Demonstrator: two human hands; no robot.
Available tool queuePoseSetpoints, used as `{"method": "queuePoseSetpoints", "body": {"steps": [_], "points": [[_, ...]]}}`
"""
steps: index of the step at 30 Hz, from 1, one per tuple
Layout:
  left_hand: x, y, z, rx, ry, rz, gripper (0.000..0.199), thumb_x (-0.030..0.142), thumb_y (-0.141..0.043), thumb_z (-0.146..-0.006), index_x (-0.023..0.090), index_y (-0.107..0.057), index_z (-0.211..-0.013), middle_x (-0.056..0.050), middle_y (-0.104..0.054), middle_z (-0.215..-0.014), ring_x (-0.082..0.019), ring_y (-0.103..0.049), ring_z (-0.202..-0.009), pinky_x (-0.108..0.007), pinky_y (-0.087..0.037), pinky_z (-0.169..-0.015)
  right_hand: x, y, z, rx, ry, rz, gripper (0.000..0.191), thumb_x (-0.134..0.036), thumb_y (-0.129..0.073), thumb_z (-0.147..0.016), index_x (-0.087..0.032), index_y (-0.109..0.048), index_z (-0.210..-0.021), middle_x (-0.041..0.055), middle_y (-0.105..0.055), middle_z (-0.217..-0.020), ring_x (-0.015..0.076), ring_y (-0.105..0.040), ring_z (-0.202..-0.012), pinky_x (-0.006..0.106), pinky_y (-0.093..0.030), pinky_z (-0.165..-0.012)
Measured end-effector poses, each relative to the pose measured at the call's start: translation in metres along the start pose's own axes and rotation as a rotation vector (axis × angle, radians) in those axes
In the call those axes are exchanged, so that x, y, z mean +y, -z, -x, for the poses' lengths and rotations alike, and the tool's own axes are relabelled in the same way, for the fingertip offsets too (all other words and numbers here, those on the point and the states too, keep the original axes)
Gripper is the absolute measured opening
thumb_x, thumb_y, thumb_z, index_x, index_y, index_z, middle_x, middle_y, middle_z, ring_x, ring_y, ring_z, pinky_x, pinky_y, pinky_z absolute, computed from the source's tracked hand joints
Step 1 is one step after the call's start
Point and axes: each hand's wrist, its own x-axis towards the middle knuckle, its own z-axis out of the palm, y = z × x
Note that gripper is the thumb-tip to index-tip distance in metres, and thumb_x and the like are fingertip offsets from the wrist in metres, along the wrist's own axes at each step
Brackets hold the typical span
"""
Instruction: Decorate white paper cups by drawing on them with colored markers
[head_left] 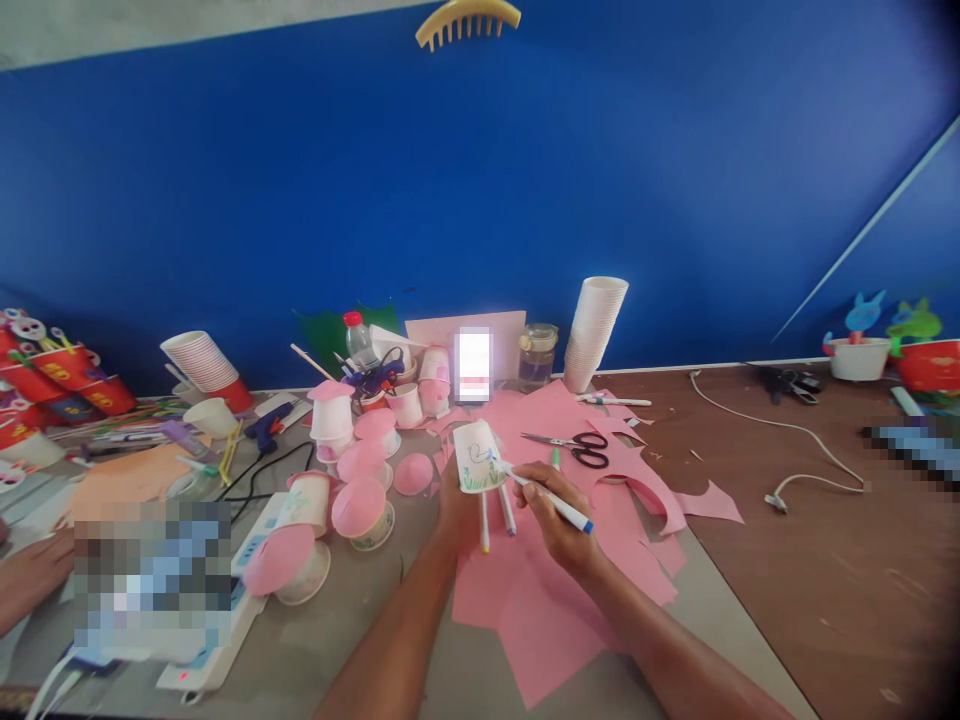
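Note:
In the middle of the head view, my left hand is closed around a white paper cup from its left side, with most of the fingers hidden behind it. Green grass and a blue outline are drawn on the cup. My right hand grips a white marker with a blue end cap, its tip against or very near the blue drawing. Below the cup lie two more markers, one with a yellow end and one with a purple end. Pink paper sheets spread under my hands.
Black-handled scissors rest on the pink paper. Pink-topped cups stand to the left, beside a power strip. A tall cup stack and a glass jar are behind. Another person's hand shows at far left.

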Motion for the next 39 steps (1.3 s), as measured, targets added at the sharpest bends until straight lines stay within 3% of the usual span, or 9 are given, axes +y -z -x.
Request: {"method": "queuePoseSetpoints", "body": {"steps": [11,20,39], "points": [[-0.008,0.000,-0.004,-0.010,0.041,0.069,0.009,0.016,-0.069,-0.062,0.021,-0.063,-0.066,0.000,-0.064,-0.065,-0.016,-0.054,-0.062,-0.027,-0.045,-0.058,-0.004,0.001,-0.002,0.022,-0.005,0.036,0.022,-0.040,-0.054,-0.097,-0.023,-0.068,-0.100,0.0025,-0.065,-0.075,0.0144,-0.061,-0.061,0.028,-0.054,-0.056],[0.000,-0.003,-0.001,-0.055,0.052,0.121,0.004,0.020,-0.065,-0.065,0.020,-0.067,-0.069,-0.004,-0.071,-0.070,-0.021,-0.063,-0.067,-0.030,-0.050,-0.064,0.001,0.001,-0.002,0.030,-0.007,0.001,0.021,-0.038,-0.054,-0.097,-0.023,-0.067,-0.102,0.0034,-0.067,-0.079,0.0145,-0.062,-0.063,0.029,-0.055,-0.058],[-0.005,-0.001,-0.002,-0.083,0.035,0.082,0.005,0.018,-0.063,-0.068,0.019,-0.068,-0.070,-0.004,-0.071,-0.070,-0.020,-0.062,-0.066,-0.030,-0.049,-0.065,0.005,0.002,-0.001,0.009,-0.021,0.001,0.020,-0.038,-0.056,-0.096,-0.024,-0.068,-0.104,0.0033,-0.067,-0.082,0.0148,-0.061,-0.064,0.030,-0.055,-0.060]]}}
